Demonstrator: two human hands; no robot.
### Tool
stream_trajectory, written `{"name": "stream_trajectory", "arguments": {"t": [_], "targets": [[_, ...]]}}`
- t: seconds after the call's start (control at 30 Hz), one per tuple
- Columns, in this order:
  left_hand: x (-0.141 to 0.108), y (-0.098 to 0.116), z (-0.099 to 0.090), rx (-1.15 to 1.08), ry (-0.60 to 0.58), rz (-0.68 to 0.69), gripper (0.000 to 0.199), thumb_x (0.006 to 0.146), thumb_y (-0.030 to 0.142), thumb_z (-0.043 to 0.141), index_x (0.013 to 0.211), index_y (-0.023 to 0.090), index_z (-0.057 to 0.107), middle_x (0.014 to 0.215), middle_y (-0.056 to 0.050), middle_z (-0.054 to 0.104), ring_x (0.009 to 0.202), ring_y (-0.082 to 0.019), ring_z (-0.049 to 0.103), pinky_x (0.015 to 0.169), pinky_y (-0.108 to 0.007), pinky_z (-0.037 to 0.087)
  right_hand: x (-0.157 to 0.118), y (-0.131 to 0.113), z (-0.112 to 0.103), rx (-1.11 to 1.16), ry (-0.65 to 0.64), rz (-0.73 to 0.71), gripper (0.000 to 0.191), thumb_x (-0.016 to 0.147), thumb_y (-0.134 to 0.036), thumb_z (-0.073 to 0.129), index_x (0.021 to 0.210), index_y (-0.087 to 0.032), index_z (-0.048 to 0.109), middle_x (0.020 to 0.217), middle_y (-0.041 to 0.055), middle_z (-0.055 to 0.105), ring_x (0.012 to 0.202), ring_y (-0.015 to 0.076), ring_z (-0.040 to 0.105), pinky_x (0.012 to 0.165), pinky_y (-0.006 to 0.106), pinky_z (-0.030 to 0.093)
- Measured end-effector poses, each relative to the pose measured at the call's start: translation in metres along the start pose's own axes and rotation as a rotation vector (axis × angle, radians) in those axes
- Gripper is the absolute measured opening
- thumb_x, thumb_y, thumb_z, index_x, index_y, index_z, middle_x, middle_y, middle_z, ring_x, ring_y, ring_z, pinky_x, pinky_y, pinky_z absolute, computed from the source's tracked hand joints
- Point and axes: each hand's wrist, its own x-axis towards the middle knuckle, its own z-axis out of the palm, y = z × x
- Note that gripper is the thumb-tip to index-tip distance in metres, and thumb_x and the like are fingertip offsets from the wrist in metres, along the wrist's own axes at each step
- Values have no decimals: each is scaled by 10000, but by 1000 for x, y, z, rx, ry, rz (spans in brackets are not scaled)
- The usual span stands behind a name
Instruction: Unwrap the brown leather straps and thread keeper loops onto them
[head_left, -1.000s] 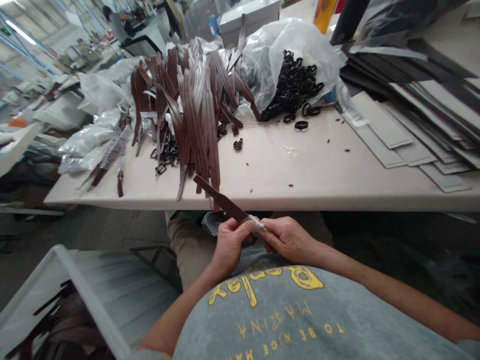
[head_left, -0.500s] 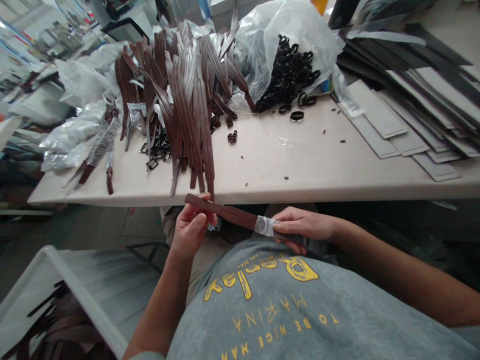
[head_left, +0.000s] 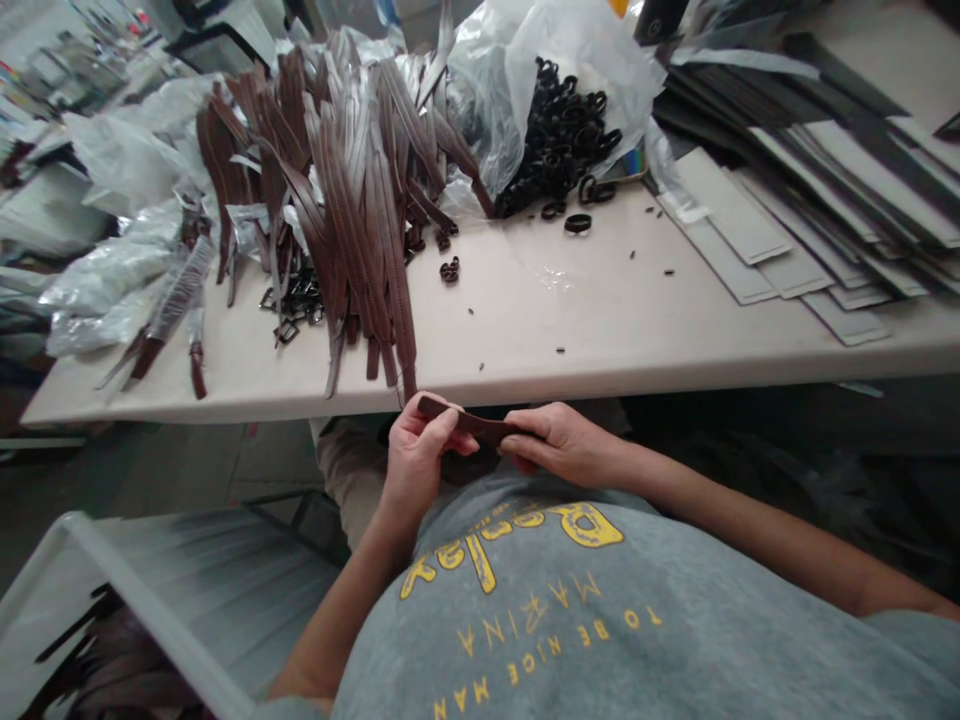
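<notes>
The person is holding a short brown strap (head_left: 489, 428) between both hands, in front of the shirt and just off the near edge of the table (head_left: 615, 340). The left hand (head_left: 412, 450) is pinching it narrowly between thumb and fingers, one end poking out past the thumb, while the right hand (head_left: 559, 435) is closing snugly on the other end. Gripping it from two sides is probably steadying the limp strip and stretching it fairly straight. On the table, a heap of brown straps (head_left: 375, 240) is fanning towards the person, ends foremost, likely so that single ones are lying within reach; black buckles (head_left: 300, 298) are sitting beside it. A clear plastic bag (head_left: 600, 60) is lying open around black loops (head_left: 559, 150), perhaps to contain them, and dark, pale-ended panels (head_left: 757, 215) are overlapping at the right. The right fingers are hiding the far end of the held strap, and a dark shape beneath the hands is blending into shadow, so whether it is belonging to the strap cannot be told. One heaped strap is reaching down near the left fingers; whether it is touching them is unclear. The picture's edge is cutting off the white crate (head_left: 142, 600) at lower left.
</notes>
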Motion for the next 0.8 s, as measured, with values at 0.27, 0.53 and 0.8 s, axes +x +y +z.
{"name": "stream_trajectory", "arguments": {"t": [0.27, 0.53, 0.8], "targets": [[-1, -10, -2, 215, -162, -153, 264, 816, 379, 658, 706, 142, 629, 636, -16, 661, 474, -76, 517, 486, -184, 406, -4, 5, -17, -399, 62, -9, 181, 923, -333, 575, 971, -176, 651, 830, 42, 715, 717, 170, 641, 614, 247, 402], [2, -20, 11, 282, -213, -189, 276, 810, 409, 650, 731, 145, 626, 577, 11, 586, 528, -96, 517, 530, -198, 396, 8, 21, 19, -687, 208, -150, 157, 952, -311, 566, 874, -181, 607, 794, 26, 715, 696, 176, 659, 574, 271, 315], [2, -20, 7, 428, -314, -171, 240, 852, 352, 600, 743, 140, 626, 667, -11, 613, 613, -122, 540, 581, -228, 417, 2, 32, 25, -733, 114, -120, 230, 993, -313, 455, 848, -177, 571, 731, 36, 710, 624, 168, 653, 521, 281, 240]]}}
